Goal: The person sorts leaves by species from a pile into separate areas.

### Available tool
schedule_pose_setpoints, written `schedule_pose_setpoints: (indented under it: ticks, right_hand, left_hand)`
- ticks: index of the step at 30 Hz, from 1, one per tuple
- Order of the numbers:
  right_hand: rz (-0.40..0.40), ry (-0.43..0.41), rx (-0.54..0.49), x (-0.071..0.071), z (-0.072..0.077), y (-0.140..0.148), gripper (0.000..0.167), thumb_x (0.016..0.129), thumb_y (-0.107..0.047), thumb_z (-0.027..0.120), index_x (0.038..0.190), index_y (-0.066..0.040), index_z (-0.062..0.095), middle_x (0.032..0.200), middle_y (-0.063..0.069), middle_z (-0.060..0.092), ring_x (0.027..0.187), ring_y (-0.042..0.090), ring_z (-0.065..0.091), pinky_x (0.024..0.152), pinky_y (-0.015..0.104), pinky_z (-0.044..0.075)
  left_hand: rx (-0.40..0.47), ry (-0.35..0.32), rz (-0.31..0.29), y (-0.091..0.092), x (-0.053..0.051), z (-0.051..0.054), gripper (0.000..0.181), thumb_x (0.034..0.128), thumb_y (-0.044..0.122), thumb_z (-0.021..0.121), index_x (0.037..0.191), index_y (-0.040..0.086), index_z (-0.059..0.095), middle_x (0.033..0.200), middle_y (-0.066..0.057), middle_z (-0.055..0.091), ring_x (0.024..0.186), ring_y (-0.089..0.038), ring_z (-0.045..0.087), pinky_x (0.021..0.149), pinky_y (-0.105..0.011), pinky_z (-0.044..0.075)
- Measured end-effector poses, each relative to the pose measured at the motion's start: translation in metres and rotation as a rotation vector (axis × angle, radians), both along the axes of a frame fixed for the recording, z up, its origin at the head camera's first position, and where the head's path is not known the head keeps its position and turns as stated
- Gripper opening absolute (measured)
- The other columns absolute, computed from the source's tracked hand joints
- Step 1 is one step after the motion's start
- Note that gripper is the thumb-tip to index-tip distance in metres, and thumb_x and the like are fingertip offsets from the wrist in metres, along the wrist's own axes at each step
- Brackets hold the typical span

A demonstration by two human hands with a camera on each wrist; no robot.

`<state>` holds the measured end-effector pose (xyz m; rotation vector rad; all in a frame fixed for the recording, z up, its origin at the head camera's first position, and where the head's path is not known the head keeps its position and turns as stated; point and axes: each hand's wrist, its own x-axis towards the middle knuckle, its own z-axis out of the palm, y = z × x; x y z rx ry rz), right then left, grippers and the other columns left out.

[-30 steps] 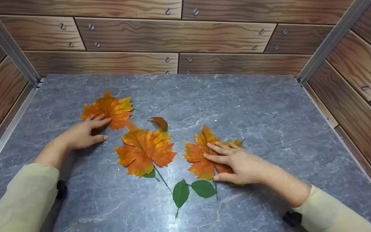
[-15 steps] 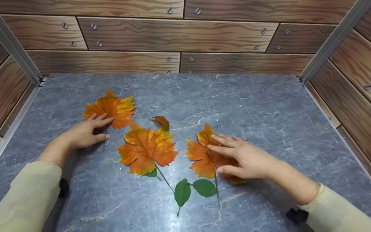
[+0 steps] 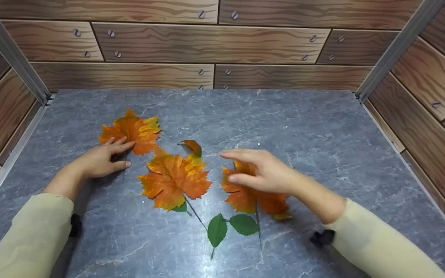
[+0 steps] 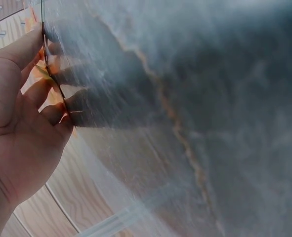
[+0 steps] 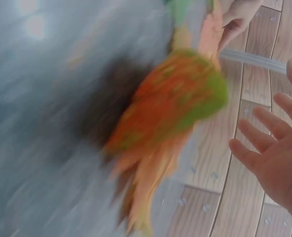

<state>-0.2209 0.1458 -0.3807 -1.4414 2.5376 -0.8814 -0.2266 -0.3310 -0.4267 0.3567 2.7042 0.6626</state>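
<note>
Three orange-yellow maple leaves on thin stems lie on the table. My left hand [image 3: 104, 159] rests on the near edge of the far-left maple leaf [image 3: 139, 131], its fingertips touching it. The middle maple leaf [image 3: 174, 179] lies between my hands, its stem reaching toward me. My right hand [image 3: 269, 172] hovers over the right maple leaf [image 3: 242, 199] and hides part of it. In the right wrist view the fingers [image 5: 264, 126] are spread and apart from the blurred leaf [image 5: 170, 103]. Neither hand grips anything.
A small curled brown-green leaf [image 3: 192, 147] lies behind the middle maple leaf. Two green leaves [image 3: 217, 231] sit near the stems at the front. The grey marbled table [image 3: 315, 127] is bounded by wood-patterned panels [image 3: 211, 44] and metal posts [image 3: 388, 50].
My right hand has lifted off the right maple leaf and moved left and away from me above it. My left hand has stayed on its leaf.
</note>
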Motion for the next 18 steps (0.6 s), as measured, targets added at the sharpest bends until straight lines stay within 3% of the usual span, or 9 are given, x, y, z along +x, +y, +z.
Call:
schedule_pose_setpoints:
  ticks: [8,15,18]
  right_hand:
    - [0.002,-0.185,-0.048,-0.014,-0.003,-0.059,0.060,0.104,-0.043,0.070,0.159,-0.025,0.053,0.156,-0.008,0.055,0.140,0.018,0.056,0.114,0.044,0.046]
    - [-0.001,-0.260,-0.065,-0.029,-0.011,-0.090,0.062,0.104,-0.037,0.072,0.159,-0.016,0.053,0.154,0.002,0.059,0.137,0.028,0.057,0.112,0.053,0.046]
    - [-0.018,-0.280,-0.076,-0.035,-0.011,-0.101,0.061,0.103,-0.035,0.074,0.158,-0.019,0.054,0.152,0.006,0.061,0.137,0.029,0.058,0.113,0.053,0.046]
  left_hand:
    - [0.008,0.005,0.004,0.000,0.002,-0.003,0.075,0.1064,0.044,0.065,0.169,0.019,0.032,0.175,-0.018,0.017,0.158,-0.053,0.005,0.117,-0.080,0.012]
    - [-0.003,0.002,0.008,0.002,0.001,-0.002,0.075,0.1068,0.044,0.064,0.169,0.020,0.031,0.175,-0.018,0.016,0.158,-0.052,0.004,0.117,-0.080,0.011]
    - [-0.005,0.002,0.009,0.001,0.001,-0.001,0.075,0.1069,0.044,0.063,0.170,0.020,0.030,0.176,-0.017,0.016,0.159,-0.052,0.004,0.117,-0.080,0.011]
